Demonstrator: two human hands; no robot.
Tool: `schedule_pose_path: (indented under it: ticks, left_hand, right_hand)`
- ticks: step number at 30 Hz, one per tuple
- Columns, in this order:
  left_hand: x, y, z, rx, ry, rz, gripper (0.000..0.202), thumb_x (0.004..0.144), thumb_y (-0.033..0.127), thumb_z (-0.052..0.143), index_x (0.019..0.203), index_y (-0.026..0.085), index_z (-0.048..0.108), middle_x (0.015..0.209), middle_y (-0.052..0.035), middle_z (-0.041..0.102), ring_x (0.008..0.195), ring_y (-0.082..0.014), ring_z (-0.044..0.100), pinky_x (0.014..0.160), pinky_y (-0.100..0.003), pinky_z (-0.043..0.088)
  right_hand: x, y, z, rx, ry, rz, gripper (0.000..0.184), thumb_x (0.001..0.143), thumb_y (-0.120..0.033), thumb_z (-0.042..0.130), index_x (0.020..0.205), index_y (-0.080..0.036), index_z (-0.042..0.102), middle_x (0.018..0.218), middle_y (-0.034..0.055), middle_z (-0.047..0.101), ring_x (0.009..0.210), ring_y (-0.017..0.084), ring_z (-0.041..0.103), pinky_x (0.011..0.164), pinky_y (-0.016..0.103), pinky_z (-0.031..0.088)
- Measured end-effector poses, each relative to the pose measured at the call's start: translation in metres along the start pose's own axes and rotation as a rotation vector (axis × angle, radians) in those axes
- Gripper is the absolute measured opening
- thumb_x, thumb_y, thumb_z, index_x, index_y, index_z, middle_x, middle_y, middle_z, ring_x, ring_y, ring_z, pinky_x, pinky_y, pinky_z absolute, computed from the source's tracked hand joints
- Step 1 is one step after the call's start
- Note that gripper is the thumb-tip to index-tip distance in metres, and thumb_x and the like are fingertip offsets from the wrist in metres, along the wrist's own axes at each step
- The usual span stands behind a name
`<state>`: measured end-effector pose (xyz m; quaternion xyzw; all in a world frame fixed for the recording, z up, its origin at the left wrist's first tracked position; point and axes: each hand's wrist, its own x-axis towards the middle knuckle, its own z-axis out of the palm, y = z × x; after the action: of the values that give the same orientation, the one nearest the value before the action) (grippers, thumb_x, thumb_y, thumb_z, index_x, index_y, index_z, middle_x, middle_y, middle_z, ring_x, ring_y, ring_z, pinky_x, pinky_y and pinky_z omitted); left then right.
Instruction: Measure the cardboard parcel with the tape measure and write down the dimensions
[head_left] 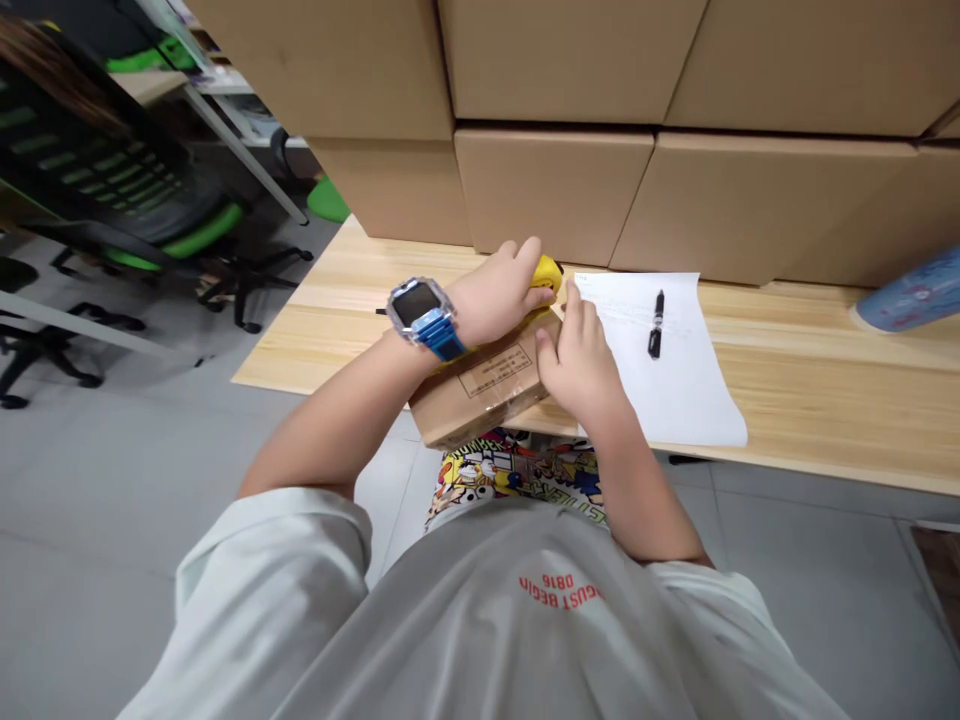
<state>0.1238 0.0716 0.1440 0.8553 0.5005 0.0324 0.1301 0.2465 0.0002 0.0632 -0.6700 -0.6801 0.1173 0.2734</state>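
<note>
Head view: cardboard parcel (484,385), long axis running up-right.

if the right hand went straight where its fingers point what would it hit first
Probably the yellow tool in the left hand, beyond the fingertips of the right hand; depth is hard to judge, otherwise the cardboard carton behind.
</note>
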Motion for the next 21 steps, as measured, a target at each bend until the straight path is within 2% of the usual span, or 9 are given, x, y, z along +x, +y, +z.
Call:
schedule_pose_path:
  ticks: [3,5,8,14,21]
  left_hand:
    - [-0.011,-0.005,0.003,-0.024,0.012,-0.010,0.036,0.101,0.032,0.047,0.130,0.009,0.047,0.128,-0.0189,0.058,0.117,-0.0271,0.061,0.106,-0.040,0.049]
    - [-0.022,-0.009,0.004,-0.025,0.014,-0.022,0.035,0.101,0.031,0.046,0.128,0.009,0.048,0.128,-0.0192,0.058,0.120,-0.0279,0.060,0.107,-0.041,0.049]
    - [-0.041,-0.018,0.004,-0.020,0.015,-0.077,0.034,0.100,0.032,0.046,0.126,0.010,0.048,0.126,-0.0191,0.059,0.120,-0.0295,0.060,0.107,-0.043,0.050]
    - [-0.079,-0.042,0.001,-0.020,0.029,-0.190,0.032,0.097,0.036,0.049,0.122,0.015,0.049,0.120,-0.0155,0.060,0.112,-0.0285,0.062,0.102,-0.045,0.053]
    - [-0.133,-0.065,0.002,-0.068,0.126,-0.268,0.028,0.095,0.044,0.045,0.116,0.026,0.051,0.120,-0.0135,0.058,0.110,-0.0301,0.062,0.101,-0.049,0.055]
  right_hand:
    - [-0.002,-0.003,-0.005,0.008,-0.116,0.030,0.070,0.101,-0.027,0.031,0.167,-0.010,0.016,0.147,0.0232,0.056,0.117,0.036,0.063,0.098,0.053,0.052]
    - [-0.001,-0.004,-0.010,-0.041,-0.182,0.035,0.066,0.102,-0.025,0.029,0.167,-0.017,0.024,0.136,0.0205,0.064,0.104,0.034,0.067,0.094,0.052,0.053]
    - [0.002,-0.006,-0.014,-0.076,-0.222,0.021,0.060,0.102,-0.023,0.031,0.162,-0.024,0.040,0.130,0.0181,0.066,0.102,0.032,0.068,0.094,0.047,0.052]
    - [0.005,-0.006,-0.015,-0.081,-0.232,0.060,0.060,0.103,-0.024,0.033,0.162,-0.023,0.041,0.126,0.0194,0.067,0.104,0.034,0.067,0.094,0.049,0.052]
    - [0.004,-0.007,-0.012,-0.095,-0.169,0.051,0.060,0.101,-0.025,0.033,0.159,-0.020,0.047,0.116,0.0203,0.070,0.099,0.034,0.067,0.088,0.050,0.053]
